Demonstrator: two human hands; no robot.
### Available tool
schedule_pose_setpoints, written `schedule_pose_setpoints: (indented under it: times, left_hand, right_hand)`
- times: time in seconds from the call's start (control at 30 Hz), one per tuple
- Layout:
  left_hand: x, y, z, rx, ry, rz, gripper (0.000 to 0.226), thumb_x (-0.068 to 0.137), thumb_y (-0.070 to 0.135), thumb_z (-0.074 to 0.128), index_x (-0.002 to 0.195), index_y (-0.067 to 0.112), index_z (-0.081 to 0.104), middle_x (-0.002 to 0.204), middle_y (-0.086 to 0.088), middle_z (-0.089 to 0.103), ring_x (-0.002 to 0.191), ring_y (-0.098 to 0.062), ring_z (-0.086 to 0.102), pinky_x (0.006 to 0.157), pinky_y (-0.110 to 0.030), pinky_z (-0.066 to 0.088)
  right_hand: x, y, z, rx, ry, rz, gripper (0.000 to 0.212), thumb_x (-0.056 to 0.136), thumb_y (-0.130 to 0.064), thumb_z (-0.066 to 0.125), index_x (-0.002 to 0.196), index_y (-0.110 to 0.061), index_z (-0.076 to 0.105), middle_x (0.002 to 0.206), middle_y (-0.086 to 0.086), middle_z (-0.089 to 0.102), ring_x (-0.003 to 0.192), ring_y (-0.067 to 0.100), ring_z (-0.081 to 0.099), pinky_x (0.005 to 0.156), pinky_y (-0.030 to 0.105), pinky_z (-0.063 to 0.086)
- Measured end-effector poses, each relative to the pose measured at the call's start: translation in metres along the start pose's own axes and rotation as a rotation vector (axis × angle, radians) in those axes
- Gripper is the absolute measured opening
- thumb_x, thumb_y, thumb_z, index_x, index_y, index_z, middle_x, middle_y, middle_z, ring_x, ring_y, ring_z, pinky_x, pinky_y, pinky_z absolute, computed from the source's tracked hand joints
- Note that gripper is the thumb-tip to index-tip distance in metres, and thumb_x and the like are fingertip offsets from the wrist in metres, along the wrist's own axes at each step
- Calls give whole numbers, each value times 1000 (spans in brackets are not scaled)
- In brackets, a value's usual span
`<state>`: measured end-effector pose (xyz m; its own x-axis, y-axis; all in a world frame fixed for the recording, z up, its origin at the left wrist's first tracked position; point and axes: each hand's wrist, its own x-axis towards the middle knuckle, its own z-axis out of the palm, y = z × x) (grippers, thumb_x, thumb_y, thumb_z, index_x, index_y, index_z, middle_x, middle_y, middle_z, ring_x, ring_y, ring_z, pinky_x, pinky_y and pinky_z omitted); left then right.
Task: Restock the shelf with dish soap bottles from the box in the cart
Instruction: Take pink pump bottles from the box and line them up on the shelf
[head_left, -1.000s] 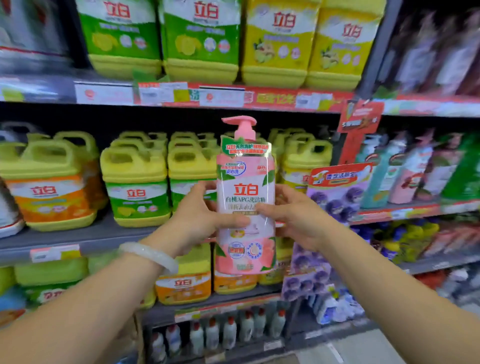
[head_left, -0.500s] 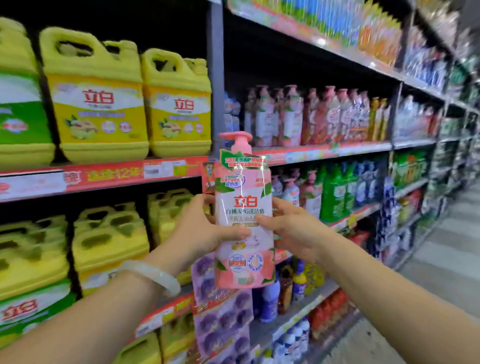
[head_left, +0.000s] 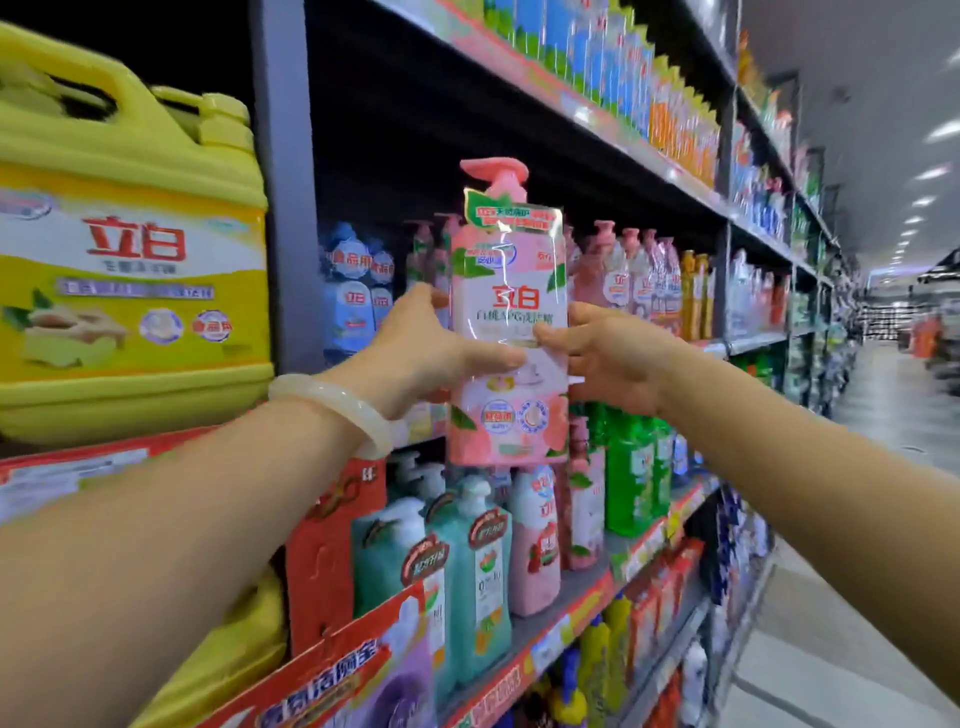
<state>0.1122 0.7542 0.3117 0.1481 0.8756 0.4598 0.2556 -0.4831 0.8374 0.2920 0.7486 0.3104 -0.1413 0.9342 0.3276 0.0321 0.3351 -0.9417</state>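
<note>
A: Hands status? Left hand (head_left: 415, 349), right hand (head_left: 605, 353).
B: Both grip pink pump bottle (head_left: 506, 332) mid-body, upright, glossy film wrap, raised before shelf (head_left: 748, 343) of similar pump bottles (head_left: 644, 280). Yellow plastic jug (head_left: 130, 249) sits left.

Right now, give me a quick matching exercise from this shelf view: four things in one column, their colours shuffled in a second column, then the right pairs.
Things:
1. held pump bottle
2. big handled jug
3. bracelet on the left wrist
4. pump bottles on the shelf under the right hand

Colours:
A. green
B. milky white
C. pink
D. yellow

Pairs: 1-C, 2-D, 3-B, 4-A. The left hand and right hand both grip the pink one.
</note>
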Motion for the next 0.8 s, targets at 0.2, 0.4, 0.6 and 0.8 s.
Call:
schedule_pose_setpoints:
  times: [0.2,0.4,0.6,0.8]
  left_hand:
    - [103,1,9,71,-18,76,67,59,20,89,114,10,53,105,-5,67,84,-21,68,57,-29,55]
    - [170,0,21,109,47,61,68,62,26,88,116,11,50,102,-6,69,77,-20,69,54,-31,54]
    - [218,-25,31,175,123,11,58,66,21,85,114,12,55,97,-3,71,72,-15,71,57,-33,59]
    - [244,-61,43,184,260,-17,73,63,12,86,117,13,37,97,4,61,80,-9,63,52,-22,50]
  right_hand:
    - [95,-3,-29,-6,71,-91,29,92,-13,56,121,-13,58,127,11,61,119,33,56,102,51,43]
    - [163,-6,-53,-16,27,-178,13,96,-17,50,96,-22,62,110,4,63,105,26,55,102,51,42]
    - [228,19,-68,-30,-81,-182,13,96,-15,49,97,-22,60,101,1,65,86,20,60,76,35,50]
    - [276,55,-82,5,-256,-153,21,96,-6,47,104,-21,59,98,-3,69,79,11,67,65,25,57]
